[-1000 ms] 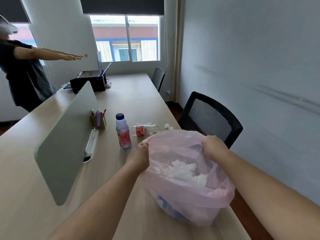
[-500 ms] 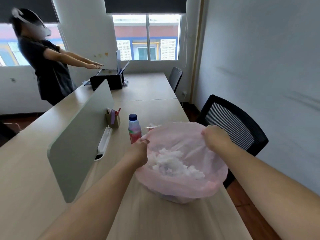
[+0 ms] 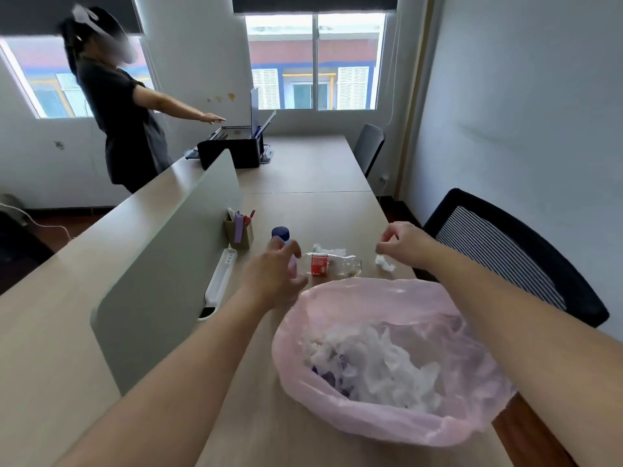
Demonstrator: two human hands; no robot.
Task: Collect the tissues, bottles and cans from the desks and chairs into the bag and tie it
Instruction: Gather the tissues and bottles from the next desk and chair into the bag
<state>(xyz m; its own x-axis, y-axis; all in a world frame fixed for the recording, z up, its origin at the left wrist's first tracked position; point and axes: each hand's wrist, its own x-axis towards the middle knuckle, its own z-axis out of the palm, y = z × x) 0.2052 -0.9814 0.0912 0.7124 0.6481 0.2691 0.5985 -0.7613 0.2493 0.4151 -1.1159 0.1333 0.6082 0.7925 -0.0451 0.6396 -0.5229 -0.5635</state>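
A pink plastic bag (image 3: 397, 423) sits open on the desk, with white tissues (image 3: 377, 365) and something purple inside. Beyond it stands a pink bottle with a blue cap (image 3: 280, 233), mostly hidden by my left hand (image 3: 273, 276), which hovers open right in front of it. A clear bottle with a red label (image 3: 332, 263) lies on its side, a tissue (image 3: 328, 250) just behind it. My right hand (image 3: 404, 242) is open above a small crumpled tissue (image 3: 384, 262) near the desk's right edge.
A grey divider panel (image 3: 168, 264) runs along the left, with a white power strip (image 3: 220, 281) and a pen holder (image 3: 239, 229) beside it. Black mesh chairs (image 3: 505, 251) stand right. A person (image 3: 124, 119) reaches over a black printer (image 3: 236, 150) at the far end.
Both hands have let go of the bag's rim; the bag now rests slumped open on the desk. The hands have reached forward toward the bottles and tissue.
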